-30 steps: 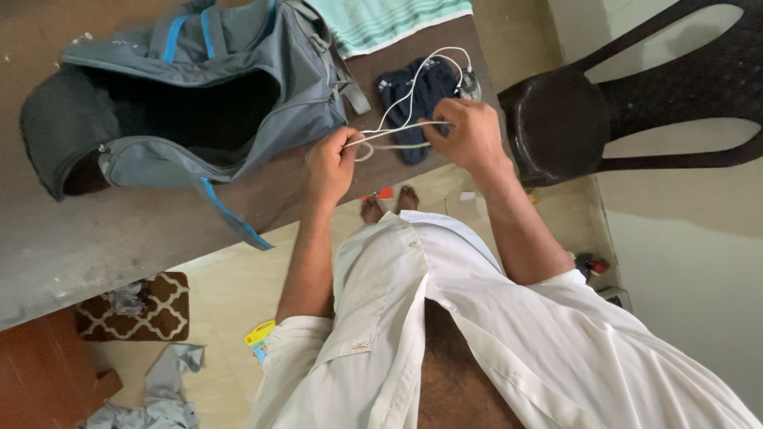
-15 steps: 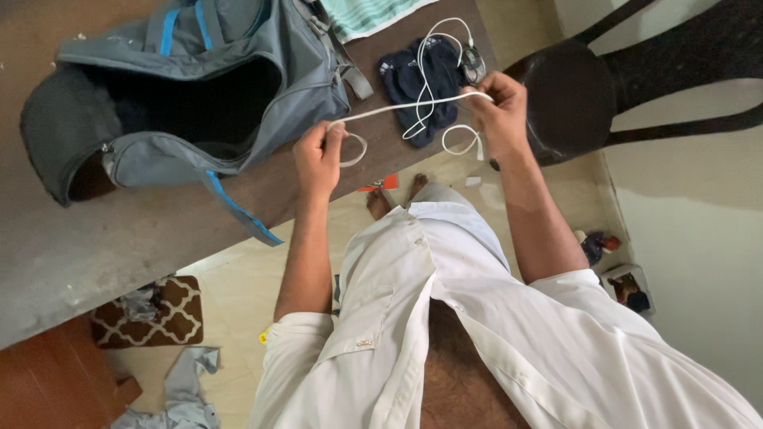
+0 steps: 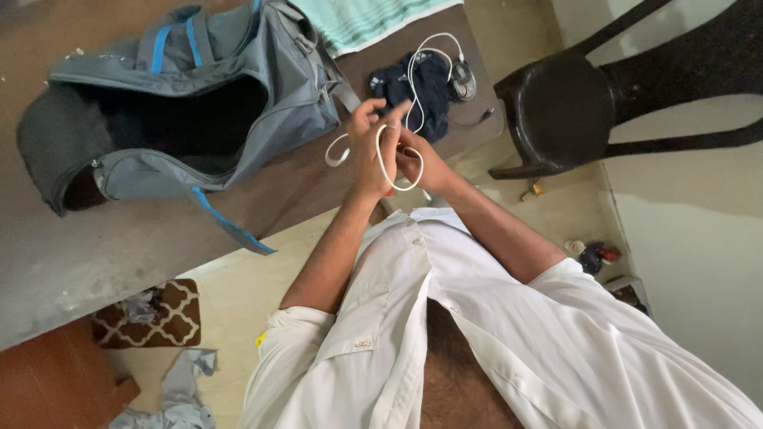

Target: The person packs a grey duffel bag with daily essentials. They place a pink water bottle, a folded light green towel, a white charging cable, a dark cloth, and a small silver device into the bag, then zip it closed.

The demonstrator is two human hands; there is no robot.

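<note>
Item: white cable (image 3: pixel 413 95), thin, partly gathered. One end trails back over a dark blue cloth (image 3: pixel 421 99) toward a small dark round device (image 3: pixel 463 81) near the far edge of the desk (image 3: pixel 119 254); the near part is lifted off the surface and held between both hands, where it forms a loop hanging below them. A short curl of it hangs to the left side of the hands.

Left hand (image 3: pixel 367 147): raised above the desk edge, forearm reaching forward and up from a white rolled sleeve, fingers (image 3: pixel 373 119) clenched around the cable with one finger pointing out toward the cloth. The loop appears to pass round this hand, which seems to serve as the form for winding.

Right hand (image 3: pixel 417 159): close against the left, just beside it and touching or nearly so, wrist bent inward, fingers pinched on the cable where the loop closes, apparently to keep the turn from slipping.

Surroundings: grey duffel bag (image 3: pixel 199 119) with blue trim, unzipped and gaping, lying on the desk to the left of the hands; striped pale green fabric (image 3: pixel 366 20) at the far edge; dark plastic chair (image 3: pixel 572 103) to the right; patterned mat (image 3: pixel 159 314) and crumpled rags on the floor below
</note>
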